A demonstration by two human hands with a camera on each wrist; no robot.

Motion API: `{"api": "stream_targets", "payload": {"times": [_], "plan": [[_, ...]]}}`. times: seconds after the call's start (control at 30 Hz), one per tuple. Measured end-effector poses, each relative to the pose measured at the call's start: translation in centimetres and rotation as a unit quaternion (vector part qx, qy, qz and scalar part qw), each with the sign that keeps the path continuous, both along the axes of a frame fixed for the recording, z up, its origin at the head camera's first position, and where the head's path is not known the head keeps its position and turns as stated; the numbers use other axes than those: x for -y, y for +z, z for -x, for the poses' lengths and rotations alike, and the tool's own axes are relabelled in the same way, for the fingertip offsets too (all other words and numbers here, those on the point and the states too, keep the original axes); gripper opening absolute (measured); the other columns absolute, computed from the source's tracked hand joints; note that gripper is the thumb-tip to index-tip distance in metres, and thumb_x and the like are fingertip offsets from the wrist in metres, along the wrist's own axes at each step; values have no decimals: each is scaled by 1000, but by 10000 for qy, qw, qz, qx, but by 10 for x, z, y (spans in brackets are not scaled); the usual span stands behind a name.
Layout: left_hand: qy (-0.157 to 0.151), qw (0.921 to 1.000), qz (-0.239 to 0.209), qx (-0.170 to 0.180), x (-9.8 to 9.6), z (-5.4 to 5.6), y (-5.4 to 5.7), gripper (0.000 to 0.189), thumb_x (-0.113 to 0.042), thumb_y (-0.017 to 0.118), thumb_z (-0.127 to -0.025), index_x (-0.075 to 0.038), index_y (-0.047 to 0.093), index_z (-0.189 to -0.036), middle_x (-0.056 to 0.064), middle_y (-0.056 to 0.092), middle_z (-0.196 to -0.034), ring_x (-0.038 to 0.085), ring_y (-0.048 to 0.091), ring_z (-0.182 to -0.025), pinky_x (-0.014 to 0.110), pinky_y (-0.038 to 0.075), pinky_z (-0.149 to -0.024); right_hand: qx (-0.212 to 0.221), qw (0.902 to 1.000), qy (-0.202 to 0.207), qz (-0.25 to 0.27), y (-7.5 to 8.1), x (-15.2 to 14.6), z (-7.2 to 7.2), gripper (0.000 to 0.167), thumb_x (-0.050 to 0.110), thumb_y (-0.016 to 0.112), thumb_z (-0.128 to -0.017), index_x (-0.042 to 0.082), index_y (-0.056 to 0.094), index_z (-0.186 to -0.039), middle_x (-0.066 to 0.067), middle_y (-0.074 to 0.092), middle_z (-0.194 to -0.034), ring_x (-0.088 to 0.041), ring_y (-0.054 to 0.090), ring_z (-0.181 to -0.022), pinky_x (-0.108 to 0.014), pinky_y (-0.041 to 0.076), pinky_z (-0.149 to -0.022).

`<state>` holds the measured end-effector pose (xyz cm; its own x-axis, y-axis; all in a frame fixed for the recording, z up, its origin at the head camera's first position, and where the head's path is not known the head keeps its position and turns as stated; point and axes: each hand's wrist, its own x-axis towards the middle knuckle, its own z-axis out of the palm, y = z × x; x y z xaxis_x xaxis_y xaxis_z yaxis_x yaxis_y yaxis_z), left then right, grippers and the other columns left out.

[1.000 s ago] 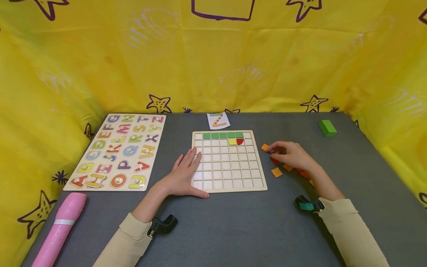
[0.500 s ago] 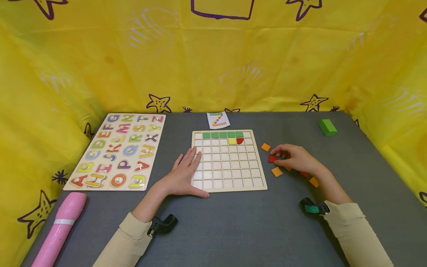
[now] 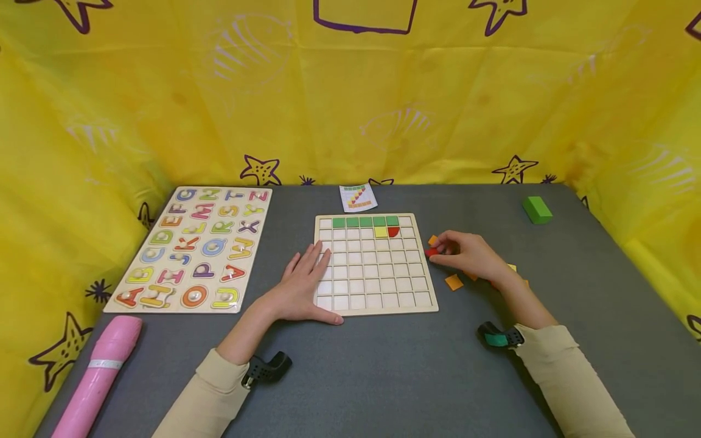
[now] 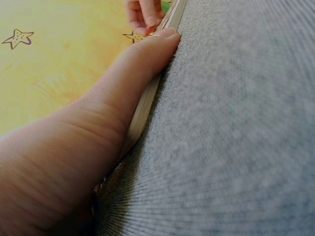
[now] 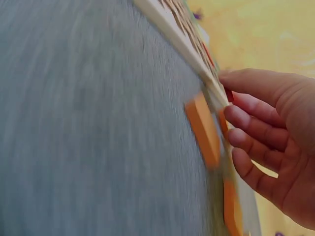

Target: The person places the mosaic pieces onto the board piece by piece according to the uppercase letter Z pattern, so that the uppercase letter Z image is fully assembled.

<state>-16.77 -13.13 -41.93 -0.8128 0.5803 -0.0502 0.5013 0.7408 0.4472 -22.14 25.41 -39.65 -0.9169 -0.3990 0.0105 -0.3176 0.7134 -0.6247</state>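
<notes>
A wooden grid board (image 3: 378, 302) lies in the middle of the table. Several green squares (image 3: 366, 222) line its far row, with a yellow square (image 3: 380, 232) and a red rounded piece (image 3: 393, 232) in the row below. My left hand (image 3: 301, 291) rests spread on the board's left side, its thumb along the near edge. Just off the board's right edge, my right hand (image 3: 472, 252) pinches a red tile (image 3: 431, 252) between thumb and fingers. Orange tiles (image 3: 454, 282) lie below and around that hand, some partly hidden by it. The right wrist view is blurred.
A small pattern card (image 3: 358, 198) lies behind the board. At left are a wooden alphabet puzzle (image 3: 188, 243) and a pink cylinder (image 3: 104, 371) with a white band. A green block (image 3: 537, 210) stands at the far right. Yellow cloth (image 3: 350, 91) surrounds the table.
My right hand has gone from above the loose tiles to picking up a red tile and has carried it left toward the board. The left hand stays where it was.
</notes>
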Motion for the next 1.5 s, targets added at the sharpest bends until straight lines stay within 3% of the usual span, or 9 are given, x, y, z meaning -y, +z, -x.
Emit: {"api": "stream_targets", "payload": {"times": [0.47,1.03,1.23,1.5], "plan": [[0,10000,31,-4,-2,0,0,131,-70,76,-66,-1,8,-156,20,-4,-161,33,-6,-148,55,0,-114,-61,9983,385,442,0,67,23,25,21,79,-83,7,68,-100,-2,63,-85,-19,54,-79,-32,44,-70],[22,10000,71,57,-3,1,-1,131,-70,75,-67,-2,7,-156,18,-6,-162,31,-7,-148,54,-1,-115,-576,9917,1078,392,-2,84,27,23,5,71,-87,4,70,-110,-4,65,-91,-17,55,-79,-34,45,-70],[-3,10000,29,42,-2,0,-1,130,-70,75,-67,-1,8,-156,19,-4,-162,33,-6,-148,55,0,-114,-639,9924,823,648,-4,90,27,16,-1,68,-87,0,70,-103,-8,68,-90,-20,60,-81,-37,51,-76],[16,10000,-31,7,-1,-1,1,130,-69,76,-67,0,10,-155,21,-2,-161,34,-5,-148,57,1,-114,-280,9954,443,797,-4,91,25,14,4,63,-92,2,71,-104,-7,70,-94,-20,62,-88,-39,53,-83]]}}
